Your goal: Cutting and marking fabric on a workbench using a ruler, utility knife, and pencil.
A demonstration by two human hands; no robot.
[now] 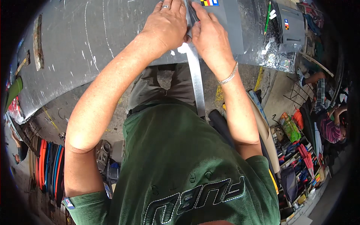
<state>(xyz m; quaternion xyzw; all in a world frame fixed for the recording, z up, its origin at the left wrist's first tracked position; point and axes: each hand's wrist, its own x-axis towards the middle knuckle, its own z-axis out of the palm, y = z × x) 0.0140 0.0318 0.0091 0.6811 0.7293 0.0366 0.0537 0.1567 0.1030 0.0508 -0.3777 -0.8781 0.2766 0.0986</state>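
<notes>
A long metal ruler (197,78) runs over the near edge of the dark worktable (123,33) toward my body. My left hand (167,26) lies flat along the ruler's left side, fingers stretched away from me, a ring on one. Just right of the ruler, my right hand (212,37) is closed, index finger extended, around a slim dark object; its kind is mostly hidden by the fingers. Under the right hand lies a smooth grey sheet (234,32) with a small colourful flag-pattern label (210,2). A small white patch (183,48) shows beside the ruler at the table edge.
At the table's right lie a green pencil (267,18), white chalk pieces (272,14), a grey labelled panel (294,30) and a clear plastic packet (283,63). A wooden stick (38,43) is at the left. Rolled material (262,127) stands right of me; another person (332,123) sits beyond.
</notes>
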